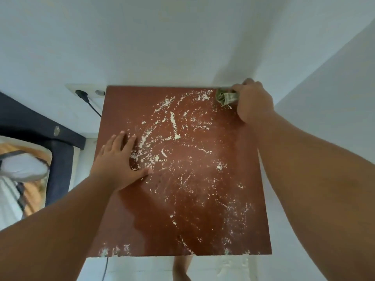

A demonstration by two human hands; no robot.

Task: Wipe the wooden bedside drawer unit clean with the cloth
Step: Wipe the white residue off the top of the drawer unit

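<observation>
I look straight down on the reddish-brown wooden top of the bedside drawer unit (203,199). White crumbs and smears (174,124) are scattered over most of it, thickest in the middle and upper left. My right hand (253,102) is at the far right corner, closed around a bunched green cloth (225,97) that presses on the wood. My left hand (119,163) lies flat on the left side of the top, fingers spread, holding nothing.
White walls meet behind the unit and run along its right side. A wall socket (85,92) with a black plug and cable sits at the far left corner. A dark bed frame (40,126) with bedding stands to the left. A bare foot (181,268) shows below the front edge.
</observation>
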